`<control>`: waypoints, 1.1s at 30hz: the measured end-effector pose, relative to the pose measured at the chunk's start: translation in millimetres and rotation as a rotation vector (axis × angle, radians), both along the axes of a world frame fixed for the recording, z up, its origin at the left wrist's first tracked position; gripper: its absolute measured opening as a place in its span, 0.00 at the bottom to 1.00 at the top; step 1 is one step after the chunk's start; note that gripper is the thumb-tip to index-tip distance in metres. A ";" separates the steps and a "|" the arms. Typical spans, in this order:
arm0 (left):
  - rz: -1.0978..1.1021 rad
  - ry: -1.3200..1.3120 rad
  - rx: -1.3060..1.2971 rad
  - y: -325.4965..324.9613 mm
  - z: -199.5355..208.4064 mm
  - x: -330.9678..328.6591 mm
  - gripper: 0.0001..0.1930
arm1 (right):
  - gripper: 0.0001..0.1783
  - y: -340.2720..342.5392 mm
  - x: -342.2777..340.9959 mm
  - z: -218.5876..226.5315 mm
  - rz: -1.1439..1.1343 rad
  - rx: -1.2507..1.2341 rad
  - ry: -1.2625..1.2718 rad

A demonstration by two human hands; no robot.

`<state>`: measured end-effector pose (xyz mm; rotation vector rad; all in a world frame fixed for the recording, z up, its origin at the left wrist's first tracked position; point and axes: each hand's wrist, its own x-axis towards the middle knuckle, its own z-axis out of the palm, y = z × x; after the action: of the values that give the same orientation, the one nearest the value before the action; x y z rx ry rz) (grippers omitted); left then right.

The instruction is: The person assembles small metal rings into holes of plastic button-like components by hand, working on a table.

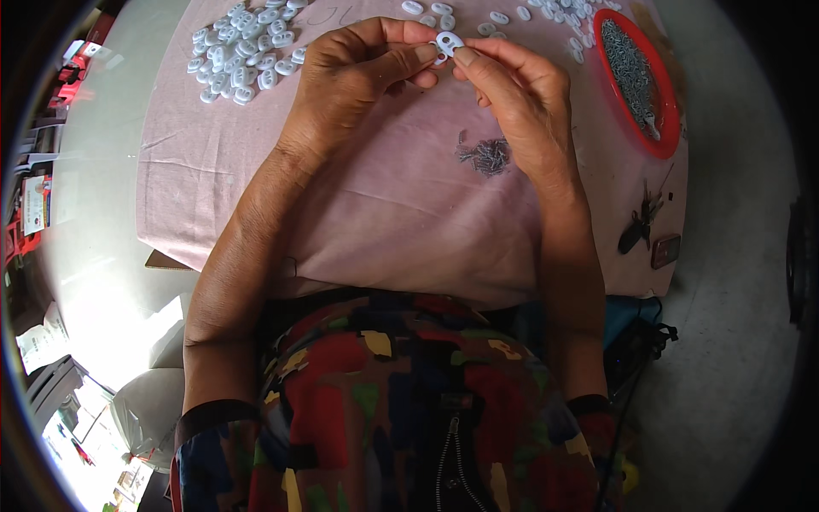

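My left hand (354, 81) is closed in a pinch at the far middle of the table, its thumb against a small white plastic piece (440, 59) with a hole. Close beside it, my right hand (527, 98) pinches a white oval plastic piece (449, 43) with a dark hole between thumb and forefinger. The two pieces overlap, and I cannot tell whether they are joined. Just left of my right wrist lies a small heap of thin grey metal pins (488, 157) on the pink cloth.
A pile of white oval pieces (230, 55) sits far left on the cloth-covered table (409, 230). More loose white pieces (559, 13) lie far right. There too is a red bowl (668, 128) of small metal parts. Keys (640, 226) and a small dark box (666, 251) rest near the right edge.
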<state>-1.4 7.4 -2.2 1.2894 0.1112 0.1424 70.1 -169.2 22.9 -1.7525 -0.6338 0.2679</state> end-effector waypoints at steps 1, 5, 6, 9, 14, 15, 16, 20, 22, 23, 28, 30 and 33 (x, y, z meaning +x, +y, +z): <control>0.001 0.000 -0.002 -0.5 0.8 -1.0 0.12 | 0.15 0.6 -0.8 0.8 0.001 -0.002 0.000; 0.064 -0.020 0.083 -2.4 3.2 -3.4 0.11 | 0.15 1.7 -2.2 2.4 -0.001 -0.040 -0.053; 0.067 -0.018 0.099 -2.4 2.9 -3.5 0.10 | 0.14 1.6 -2.2 2.4 -0.001 -0.054 -0.081; 0.079 -0.049 0.109 -4.1 2.5 -3.0 0.10 | 0.13 1.9 -2.2 0.8 -0.010 -0.054 -0.102; 0.063 -0.024 0.038 -5.9 1.0 -3.2 0.12 | 0.12 2.6 -2.9 2.8 -0.002 -0.067 -0.123; 0.045 -0.009 -0.061 -7.2 1.5 -3.0 0.13 | 0.12 2.5 -2.6 2.9 0.000 -0.076 -0.134; 0.045 -0.009 -0.061 -6.4 0.8 -2.5 0.13 | 0.12 2.2 -2.5 2.9 0.000 -0.076 -0.134; 0.012 0.005 -0.104 -3.9 -0.9 -1.1 0.11 | 0.10 2.4 -2.7 2.4 -0.001 -0.095 -0.198; 0.017 0.011 -0.094 -3.3 0.3 -1.4 0.11 | 0.10 2.5 -3.5 2.9 -0.002 -0.104 -0.234; 0.012 0.017 -0.098 -2.7 0.9 -1.8 0.11 | 0.09 2.2 -3.8 4.6 -0.005 -0.137 -0.245; -0.015 0.032 -0.053 -2.5 0.2 -1.4 0.12 | 0.09 8.2 -2.8 -7.0 -0.049 -0.027 -0.357; -0.004 0.018 -0.063 -2.4 -0.8 -1.6 0.12 | 0.10 9.1 -4.1 -7.1 -0.016 0.052 -0.375; -0.011 0.024 -0.051 -2.6 1.6 -2.9 0.12 | 0.11 8.6 -4.2 -6.7 -0.028 0.062 -0.337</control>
<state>-4.2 4.8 -0.7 1.2414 0.1280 0.1143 65.8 -160.6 16.2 -1.7597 -0.8490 -0.0695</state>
